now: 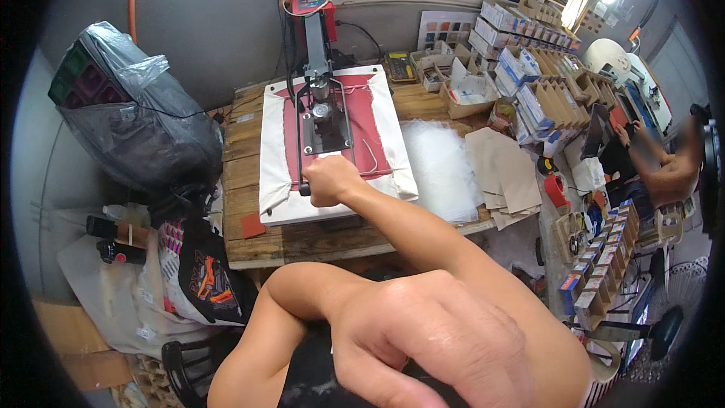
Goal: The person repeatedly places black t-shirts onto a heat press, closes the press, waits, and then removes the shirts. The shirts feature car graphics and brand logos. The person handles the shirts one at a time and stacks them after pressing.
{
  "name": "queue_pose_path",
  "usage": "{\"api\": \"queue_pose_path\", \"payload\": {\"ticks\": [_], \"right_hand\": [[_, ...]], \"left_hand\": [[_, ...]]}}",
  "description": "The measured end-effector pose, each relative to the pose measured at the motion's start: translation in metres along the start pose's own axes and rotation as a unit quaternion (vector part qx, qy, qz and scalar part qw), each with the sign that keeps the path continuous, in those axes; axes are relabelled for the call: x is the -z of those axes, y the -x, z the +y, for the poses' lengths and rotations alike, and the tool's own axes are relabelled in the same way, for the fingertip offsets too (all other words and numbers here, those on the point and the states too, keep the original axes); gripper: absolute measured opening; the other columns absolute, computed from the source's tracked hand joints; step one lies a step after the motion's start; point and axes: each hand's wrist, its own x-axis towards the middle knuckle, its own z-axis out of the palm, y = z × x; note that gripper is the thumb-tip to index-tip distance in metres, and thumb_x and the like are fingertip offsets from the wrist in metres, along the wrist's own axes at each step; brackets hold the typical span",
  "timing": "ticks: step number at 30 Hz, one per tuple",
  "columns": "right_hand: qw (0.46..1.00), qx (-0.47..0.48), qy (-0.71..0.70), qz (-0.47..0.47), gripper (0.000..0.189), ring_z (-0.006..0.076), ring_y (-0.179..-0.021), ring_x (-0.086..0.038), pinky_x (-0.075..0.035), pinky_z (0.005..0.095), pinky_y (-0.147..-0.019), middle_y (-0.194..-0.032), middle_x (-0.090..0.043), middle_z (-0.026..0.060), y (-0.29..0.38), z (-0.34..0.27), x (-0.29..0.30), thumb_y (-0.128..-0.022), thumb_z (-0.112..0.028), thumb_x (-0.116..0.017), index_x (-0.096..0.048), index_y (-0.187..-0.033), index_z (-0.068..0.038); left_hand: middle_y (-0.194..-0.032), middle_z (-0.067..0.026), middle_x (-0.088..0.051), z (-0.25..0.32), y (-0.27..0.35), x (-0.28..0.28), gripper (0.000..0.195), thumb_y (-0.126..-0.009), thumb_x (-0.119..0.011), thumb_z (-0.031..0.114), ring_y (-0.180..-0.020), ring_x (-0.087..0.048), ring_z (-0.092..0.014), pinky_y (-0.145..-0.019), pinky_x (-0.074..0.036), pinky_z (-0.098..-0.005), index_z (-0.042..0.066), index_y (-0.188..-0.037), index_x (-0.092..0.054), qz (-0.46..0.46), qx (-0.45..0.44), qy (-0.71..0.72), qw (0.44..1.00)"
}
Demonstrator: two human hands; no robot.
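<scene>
My right hand (333, 180) is closed around the front handle bar (305, 188) of a heat press, beside its black grip. The press's dark upper plate (328, 131) lies over a red sheet (365, 119) on a white cloth-covered board (391, 124). A small white piece (331, 154) shows at the plate's front edge, partly hidden by my hand. Behind stands the red control box (310, 0) with a lit display. My left hand (430, 334) is raised close to the camera with curled fingers. Its fingertips are hidden, so whether it holds anything cannot be seen.
The wooden table (249, 153) also carries translucent sheets (439, 170) and brown card pieces (504, 170). Cardboard organisers (549, 102) line the right. A large dark plastic bag (147, 136) stands left. Another person (668, 164) sits at far right, near a fan (674, 317).
</scene>
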Motion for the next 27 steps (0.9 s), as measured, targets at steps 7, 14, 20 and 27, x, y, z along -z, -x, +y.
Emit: {"api": "queue_pose_path", "payload": {"ticks": [7, 14, 20, 27], "right_hand": [[1.0, 0.006, -0.008, -0.019, 0.025, 0.0338, -0.091, -0.072, -0.058, 0.0424, -0.079, -0.095, -0.073, 0.02, -0.003, -0.002, 0.003, -0.066, -0.017, -0.065, -0.076, -0.085, -0.004], [1.0, -0.022, -0.007, -0.017, 0.025, 0.0348, -0.088, -0.071, -0.057, 0.0435, -0.078, -0.092, -0.073, 0.0191, 0.002, -0.004, 0.005, -0.063, -0.015, -0.063, -0.075, -0.084, -0.006], [0.999, -0.04, 0.008, -0.007, 0.026, 0.0329, -0.09, -0.072, -0.058, 0.0423, -0.078, -0.095, -0.073, 0.0174, 0.002, -0.008, 0.007, -0.064, -0.016, -0.064, -0.076, -0.085, -0.006], [0.999, -0.044, 0.018, -0.009, 0.027, 0.0314, -0.092, -0.073, -0.059, 0.041, -0.077, -0.099, -0.074, 0.016, 0.003, -0.009, 0.005, -0.065, -0.017, -0.065, -0.077, -0.087, -0.009]], "left_hand": [[-0.095, -0.0284, -0.07, 0.0, -0.001, 0.015, 0.044, -0.094, -0.072, 0.026, -0.083, -0.07, -0.032, -0.069, -0.058, -0.0356, -0.018, -0.1, -0.068, -0.037, -0.025, -0.036, 0.998], [-0.098, -0.0302, -0.068, 0.002, -0.008, -0.016, 0.046, -0.09, -0.077, 0.026, -0.086, -0.07, -0.033, -0.073, -0.059, -0.0369, -0.016, -0.102, -0.066, 0.078, -0.043, 0.083, 0.993], [-0.101, -0.0321, -0.067, 0.012, -0.002, 0.001, 0.039, -0.088, -0.079, 0.023, -0.089, -0.07, -0.037, -0.074, -0.061, -0.0401, -0.013, -0.096, -0.065, -0.066, -0.002, 0.107, 0.992], [-0.102, -0.0328, -0.067, 0.005, 0.01, -0.026, 0.032, -0.087, -0.079, 0.014, -0.098, -0.068, -0.041, -0.08, -0.06, -0.0448, -0.009, -0.1, -0.06, 0.038, -0.06, 0.191, 0.979]]}}
